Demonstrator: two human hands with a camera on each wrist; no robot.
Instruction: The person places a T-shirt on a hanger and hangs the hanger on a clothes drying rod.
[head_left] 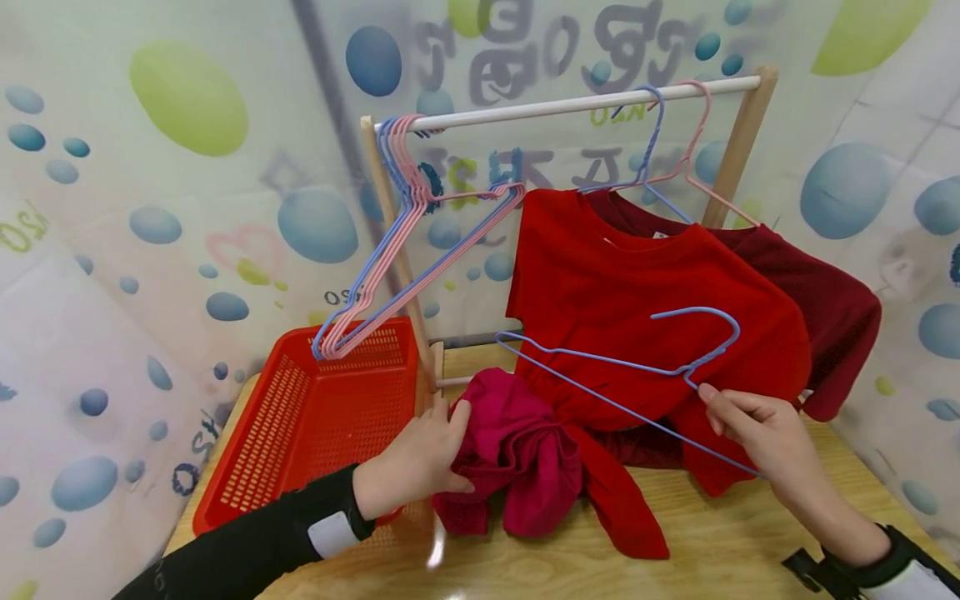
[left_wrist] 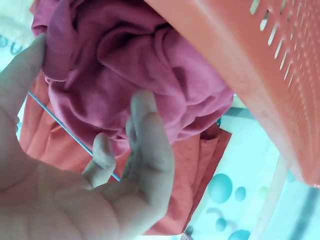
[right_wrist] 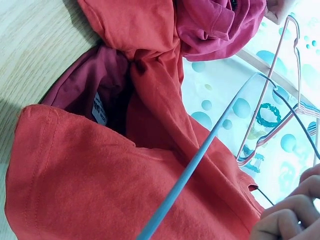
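Note:
In the head view my right hand (head_left: pixel 776 437) pinches a blue wire hanger (head_left: pixel 600 358) just below its hook. The hanger stands in front of a red shirt (head_left: pixel 645 283) and crosses the right wrist view as a blue bar (right_wrist: pixel 190 170). My left hand (head_left: pixel 420 458) is at the left side of a crumpled magenta garment (head_left: pixel 525 467) on the table. In the left wrist view, the left hand's loosely bent fingers (left_wrist: pixel 152 145) lie before the magenta cloth (left_wrist: pixel 135 85), without a visible grip on it.
An orange-red plastic basket (head_left: pixel 352 408) stands at the left. Several blue and pink hangers (head_left: pixel 397 225) hang at the left end of the white rail (head_left: pixel 570 104). The red shirt and a dark red shirt (head_left: pixel 832 308) hang at its right. A patterned curtain (head_left: pixel 112 333) surrounds the wooden table (head_left: pixel 697 550).

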